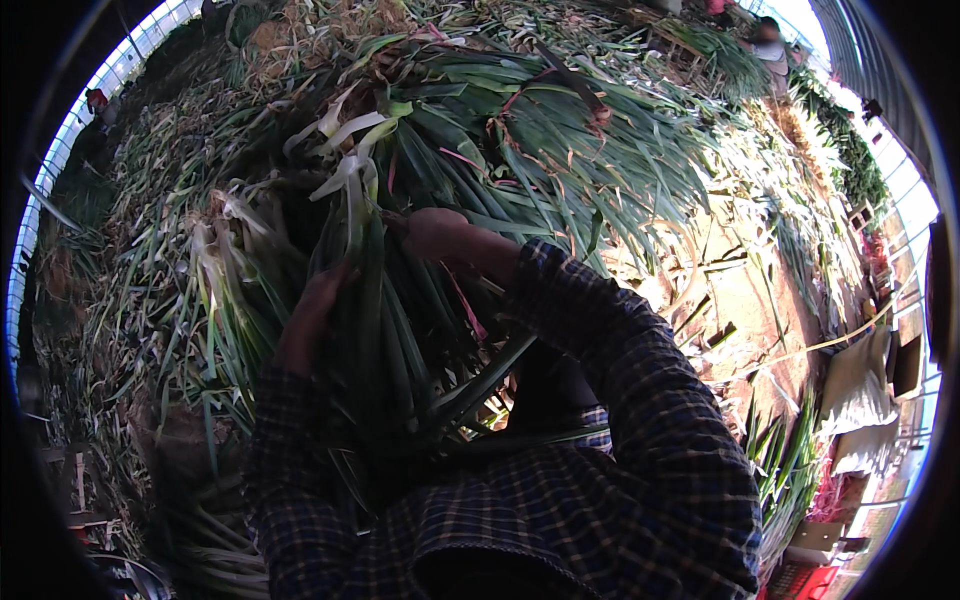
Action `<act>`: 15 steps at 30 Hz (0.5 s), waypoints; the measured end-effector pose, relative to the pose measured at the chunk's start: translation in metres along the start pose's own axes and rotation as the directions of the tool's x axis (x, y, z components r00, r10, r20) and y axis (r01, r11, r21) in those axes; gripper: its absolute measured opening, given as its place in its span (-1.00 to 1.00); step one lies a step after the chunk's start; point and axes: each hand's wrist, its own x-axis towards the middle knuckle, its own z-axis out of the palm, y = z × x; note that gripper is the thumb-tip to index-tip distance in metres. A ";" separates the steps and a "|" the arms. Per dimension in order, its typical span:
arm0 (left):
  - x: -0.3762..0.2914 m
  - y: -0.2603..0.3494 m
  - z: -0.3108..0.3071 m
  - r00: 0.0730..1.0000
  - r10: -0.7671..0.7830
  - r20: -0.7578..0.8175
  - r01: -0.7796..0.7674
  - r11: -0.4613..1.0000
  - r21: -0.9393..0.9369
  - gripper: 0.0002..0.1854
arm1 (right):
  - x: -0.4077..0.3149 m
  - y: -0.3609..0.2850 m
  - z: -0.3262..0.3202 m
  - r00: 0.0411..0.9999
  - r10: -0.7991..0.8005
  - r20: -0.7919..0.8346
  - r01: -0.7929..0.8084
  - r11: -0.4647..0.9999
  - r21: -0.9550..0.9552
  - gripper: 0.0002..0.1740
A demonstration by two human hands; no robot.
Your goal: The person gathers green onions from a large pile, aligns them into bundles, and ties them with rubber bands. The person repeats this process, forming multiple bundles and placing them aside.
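Observation:
A large leek or Welsh onion stands out before me, its pale outer leaves splayed loose at the far end and its green leaves hanging towards my lap. Around its green part my left hand is closed, with some fingers hidden in shadow. My right hand is curled right beside the stalk; what its fingertips pinch is too dark to tell. Just beyond lies a big heap of long green leaves with pink ties among them. Left of my left hand rests a bunch of pale-stemmed leeks.
Leaf scraps cover the ground on the left. A pale hose or strap curves across bare soil at the right. Another person is beside more stalks at the far right. A red crate sits at lower right.

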 end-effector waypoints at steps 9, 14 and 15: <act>-0.065 0.040 0.016 0.995 0.093 -0.035 -0.083 0.972 0.221 -0.46 | 0.064 -0.002 0.005 1.000 -0.026 -0.002 0.026 0.997 0.074 -0.58; -0.077 0.039 0.016 0.974 0.224 0.007 -0.223 0.963 0.149 -0.59 | 0.085 -0.001 0.002 0.997 -0.026 0.077 0.023 0.999 0.042 -0.64; -0.077 0.035 0.014 0.975 0.221 -0.021 -0.218 0.972 0.090 -0.60 | 0.088 -0.002 0.001 0.996 -0.049 0.080 0.043 0.997 0.067 -0.64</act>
